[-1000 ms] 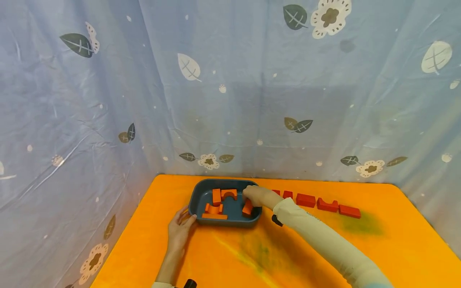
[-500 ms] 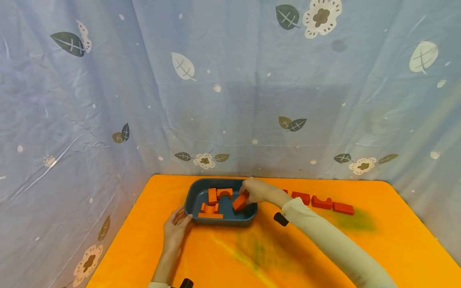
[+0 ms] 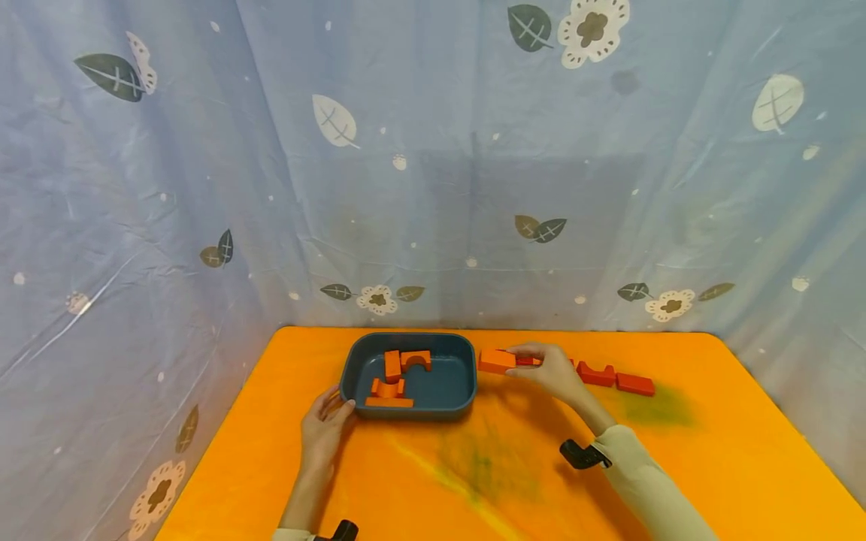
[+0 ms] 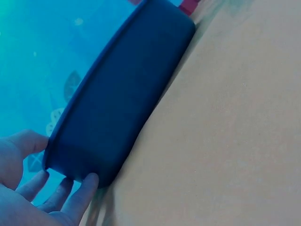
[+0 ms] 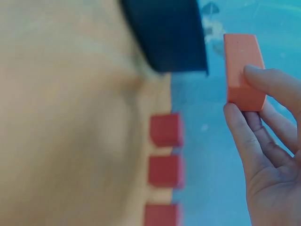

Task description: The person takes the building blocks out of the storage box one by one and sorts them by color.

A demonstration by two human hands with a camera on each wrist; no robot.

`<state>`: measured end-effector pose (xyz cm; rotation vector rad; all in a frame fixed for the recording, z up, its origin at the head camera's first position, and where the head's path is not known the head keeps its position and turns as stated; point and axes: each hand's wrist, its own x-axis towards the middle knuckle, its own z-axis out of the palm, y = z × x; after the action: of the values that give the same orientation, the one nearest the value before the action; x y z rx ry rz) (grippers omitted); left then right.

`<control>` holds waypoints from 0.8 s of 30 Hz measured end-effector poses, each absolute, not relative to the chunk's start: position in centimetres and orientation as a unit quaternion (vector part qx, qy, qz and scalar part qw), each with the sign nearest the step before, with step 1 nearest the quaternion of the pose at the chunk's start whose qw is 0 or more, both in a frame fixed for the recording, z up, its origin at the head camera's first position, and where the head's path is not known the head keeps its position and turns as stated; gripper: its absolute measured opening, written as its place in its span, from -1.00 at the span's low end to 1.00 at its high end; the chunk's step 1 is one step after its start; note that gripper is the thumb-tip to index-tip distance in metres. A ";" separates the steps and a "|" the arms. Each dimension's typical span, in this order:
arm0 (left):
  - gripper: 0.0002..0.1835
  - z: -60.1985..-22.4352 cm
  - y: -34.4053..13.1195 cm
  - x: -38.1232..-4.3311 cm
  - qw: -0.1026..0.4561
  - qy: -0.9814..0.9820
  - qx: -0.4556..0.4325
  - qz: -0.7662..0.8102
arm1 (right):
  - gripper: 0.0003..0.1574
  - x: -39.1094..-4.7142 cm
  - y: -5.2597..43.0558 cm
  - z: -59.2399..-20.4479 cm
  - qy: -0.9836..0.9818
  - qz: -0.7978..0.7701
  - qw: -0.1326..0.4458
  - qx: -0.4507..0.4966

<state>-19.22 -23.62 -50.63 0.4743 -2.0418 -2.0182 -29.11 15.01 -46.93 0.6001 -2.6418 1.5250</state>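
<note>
In the head view my right hand (image 3: 555, 372) pinches an orange rectangular toy block (image 3: 496, 362) just beyond the right end of a dark blue-grey tray (image 3: 443, 387). The right wrist view shows thumb and fingers on opposite sides of that block (image 5: 242, 61), held up off the table. At the tray's front left corner, my left hand (image 3: 321, 432) touches the outer wall (image 4: 108, 89) with spread fingers. Inside the tray lie an orange upright block (image 3: 392, 366), an orange arch (image 3: 416, 358), a block with a curved notch (image 3: 388, 388) and a long flat strip (image 3: 389, 403).
Right of the tray, a row of several red blocks runs along the orange table (image 3: 419, 481), among them a notched one (image 3: 597, 374) and a rectangular one (image 3: 636, 384). My right hand partly hides this row. A patterned curtain (image 3: 379, 195) hangs behind the table.
My right hand has lifted the orange block out of the tray and carried it right, past the rim. The left hand stays at the tray corner. The head view has shifted slightly.
</note>
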 end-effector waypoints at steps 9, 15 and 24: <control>-0.41 -50.5 -23.6 -19.0 0.107 -0.698 0.164 -0.689 | -0.59 -28.8 18.1 -51.4 -0.888 0.405 0.015 0.216; -0.39 -50.5 -23.7 -18.7 0.105 -0.703 0.163 -0.685 | -0.55 -28.7 18.1 -51.8 -0.881 0.404 0.029 0.245; -0.39 -50.5 -23.7 -18.9 0.103 -0.705 0.168 -0.681 | -0.52 -28.8 17.7 -48.0 -0.880 0.401 0.043 0.251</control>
<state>-18.91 -23.70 -50.55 0.4966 -2.0807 -2.0093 -28.77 17.71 -48.01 0.7670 -2.6925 1.2256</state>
